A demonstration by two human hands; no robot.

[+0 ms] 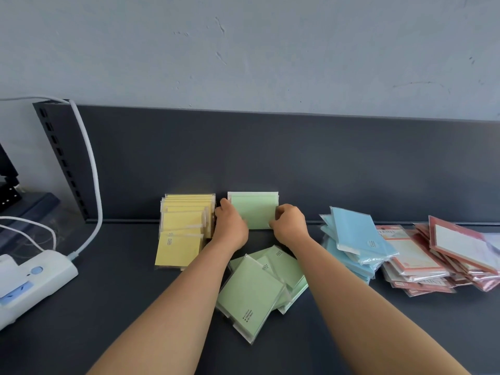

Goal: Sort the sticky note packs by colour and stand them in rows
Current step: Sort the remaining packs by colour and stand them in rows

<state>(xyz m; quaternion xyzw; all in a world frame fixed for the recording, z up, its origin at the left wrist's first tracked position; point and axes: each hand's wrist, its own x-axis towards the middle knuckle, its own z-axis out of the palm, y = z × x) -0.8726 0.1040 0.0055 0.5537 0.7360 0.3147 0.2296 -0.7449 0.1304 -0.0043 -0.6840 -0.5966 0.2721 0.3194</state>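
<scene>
Both arms reach forward. The left hand (pixel 231 226) and right hand (pixel 290 225) pinch opposite sides of one green pack (pixel 254 211).

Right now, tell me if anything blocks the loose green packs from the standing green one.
Nothing but the hands: left hand and right hand hold the standing green pack; only bare shelf separates it from the loose green pile.

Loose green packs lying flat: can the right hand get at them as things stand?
Probably yes. The loose green packs lie uncovered just short of the right hand, nothing between them. That hand and the left hand grip the standing green pack, though, so it must let go first.
</scene>
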